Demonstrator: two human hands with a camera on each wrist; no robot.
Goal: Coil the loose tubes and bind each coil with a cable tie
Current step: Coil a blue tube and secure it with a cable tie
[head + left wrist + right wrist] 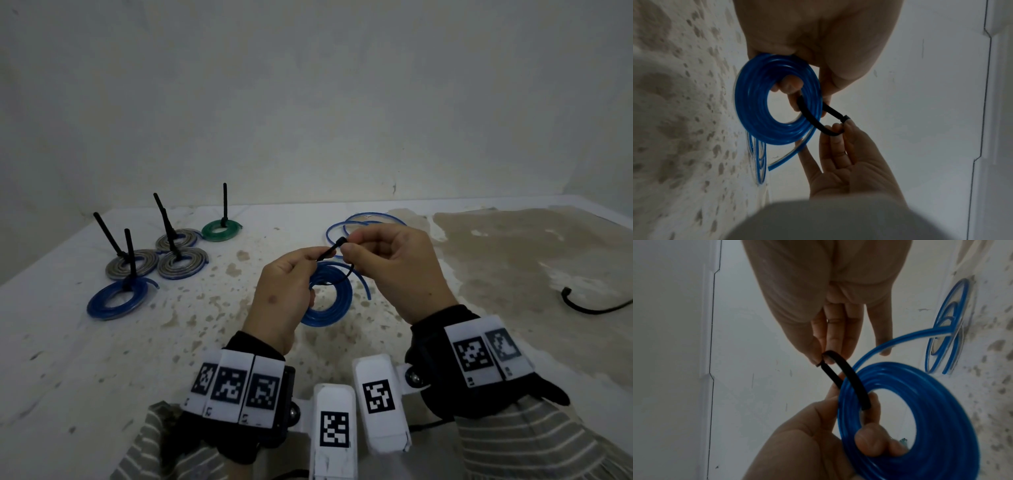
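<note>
The blue tube coil [329,296] is held up just above the surface [205,342], with its free end [363,286] sticking out to the right. The left hand [284,294] has its grip clenched round the near-left side of the coil, fingers poking through the hole, so the turns stay stacked. A black cable tie [819,120] is already looped round the bundle, and the right hand [394,270] pinches it where tail meets head, thumb against fingertips [835,129].

My take on doing this bit well: keep the left-hand squeeze right beside the tie so no turn springs out while the loop is slack. I can't tell for sure whether the tail is through the head yet, so check that first, then pull the tail straight away from the coil, not sideways. Snug, not crushing, since that tube looks soft. The loose end could slip out of the bundle if the tie sits too far from it.

Further out: one loose blue tube [363,222] lies behind the hands, still to coil, and five bound coils [161,263] sit at the left. A black cable tie [596,305] waits on the right.
</note>
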